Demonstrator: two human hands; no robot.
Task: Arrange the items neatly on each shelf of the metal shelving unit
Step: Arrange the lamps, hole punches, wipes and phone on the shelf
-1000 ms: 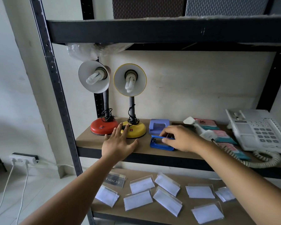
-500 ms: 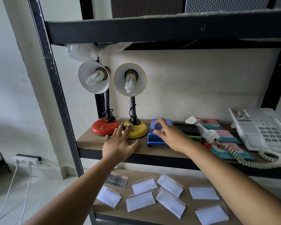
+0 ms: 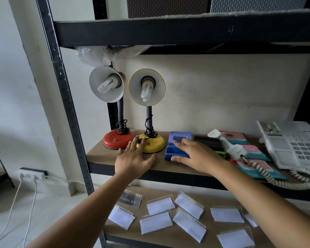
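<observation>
On the middle shelf (image 3: 99, 153) a red-based desk lamp (image 3: 116, 139) and a yellow-based desk lamp (image 3: 157, 144) stand side by side at the left. My left hand (image 3: 132, 159) lies flat with spread fingers on the board, its fingertips at the yellow base. To the right, a dark blue hole punch (image 3: 171, 154) sits right in front of a lilac one (image 3: 180, 135). My right hand (image 3: 195, 154) rests over the dark blue punch with straight fingers. The thumb is at its front edge and the index fingertip is on the lilac punch.
A black bar (image 3: 207, 140), a green item (image 3: 222, 154), teal-and-pink packets (image 3: 258, 153), a white handset (image 3: 230, 146) and a white desk phone (image 3: 293, 147) with coiled cord (image 3: 304, 178) fill the right side. Several clear sign holders (image 3: 159, 205) lie on the lower shelf. A power strip (image 3: 32, 173) is on the floor.
My right hand slid the dark blue punch back and left against the lilac one, then flattened over both. My left hand stayed in front of the yellow lamp base.
</observation>
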